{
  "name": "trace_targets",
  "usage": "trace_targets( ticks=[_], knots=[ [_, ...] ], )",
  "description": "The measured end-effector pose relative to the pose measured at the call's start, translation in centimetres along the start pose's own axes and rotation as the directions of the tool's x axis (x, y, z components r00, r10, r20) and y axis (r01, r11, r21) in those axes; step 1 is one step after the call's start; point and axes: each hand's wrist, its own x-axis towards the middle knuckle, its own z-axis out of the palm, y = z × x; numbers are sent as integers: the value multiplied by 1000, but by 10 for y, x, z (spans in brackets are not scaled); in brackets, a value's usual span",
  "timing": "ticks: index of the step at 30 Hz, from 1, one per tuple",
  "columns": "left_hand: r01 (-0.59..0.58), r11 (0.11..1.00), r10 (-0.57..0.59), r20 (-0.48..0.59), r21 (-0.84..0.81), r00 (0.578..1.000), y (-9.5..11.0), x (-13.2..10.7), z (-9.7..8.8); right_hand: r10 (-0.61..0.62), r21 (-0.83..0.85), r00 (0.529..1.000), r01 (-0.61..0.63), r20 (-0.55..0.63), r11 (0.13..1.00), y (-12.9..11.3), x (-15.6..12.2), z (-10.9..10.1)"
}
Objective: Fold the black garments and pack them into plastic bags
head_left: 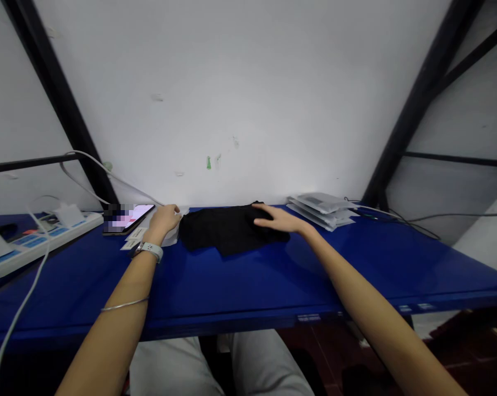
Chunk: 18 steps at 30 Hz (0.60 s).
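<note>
A folded black cloth lies on the blue table near the white wall. My right hand rests flat on the cloth's right part, fingers stretched out. My left hand, with a watch on the wrist and a thin bangle on the forearm, sits at the cloth's left edge on a white paper or bag, fingers curled on it. Whether it grips the paper I cannot make out.
A phone with a lit screen lies left of my left hand. A white power strip with cables is at the far left. A stack of clear packets lies at the right. Black frame bars rise on both sides.
</note>
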Motion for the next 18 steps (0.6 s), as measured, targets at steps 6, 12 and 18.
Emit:
trace_targets(
  ticks=[6, 12, 18],
  knots=[
    [30, 998, -33, 55, 51, 998, -10, 2, 14, 125, -196, 978, -91, 165, 976, 11, -3, 23],
    [69, 991, -81, 98, 115, 992, -5, -4, 14, 179, -277, 983, -164, 28, 947, 21, -6, 15],
    [93, 991, -97, 46, 98, 994, 5, -11, -3, 198, -263, 975, -218, -99, 940, 12, -13, 19]
  ],
)
